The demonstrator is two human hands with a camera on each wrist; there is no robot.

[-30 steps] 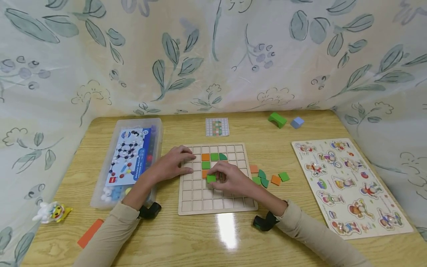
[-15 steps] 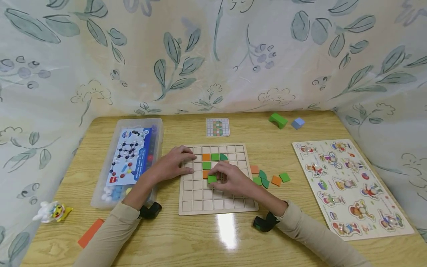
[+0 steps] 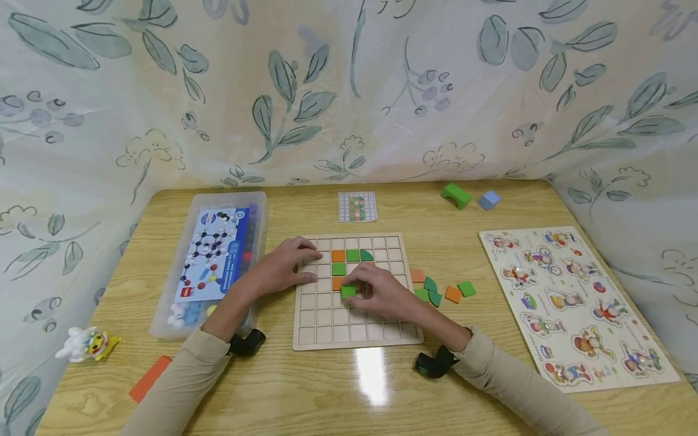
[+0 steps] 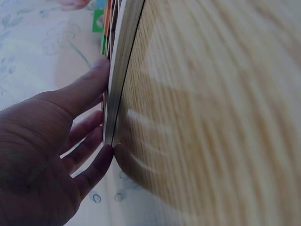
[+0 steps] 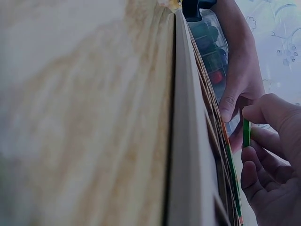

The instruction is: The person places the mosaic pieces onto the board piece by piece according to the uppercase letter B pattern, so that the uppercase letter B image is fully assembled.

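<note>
A wooden grid board [image 3: 308, 318] lies in the middle of the table in the head view. Orange and green square tiles and a dark green quarter-round tile [image 3: 366, 255] sit in its cells. My left hand [image 3: 280, 269] rests at the board's left edge, fingers relaxed; in the left wrist view its thumb and fingers [image 4: 96, 165] touch the board's rim. With thumb and fingertips my right hand [image 3: 382, 293] pinches a green square tile [image 3: 348, 292] over the grid, just below an orange tile [image 3: 337, 283]. The right wrist view shows this tile [image 5: 246, 133] held edge-on, apart from the board's surface.
Loose tiles [image 3: 453, 295] lie right of the board. Behind it is a pattern card [image 3: 357, 207]. A molecular model kit box [image 3: 209, 260] stands left, a picture puzzle board [image 3: 578, 309] right. Green [image 3: 455, 196] and blue [image 3: 488, 200] blocks sit at the back; an orange block [image 3: 149, 379] lies front left.
</note>
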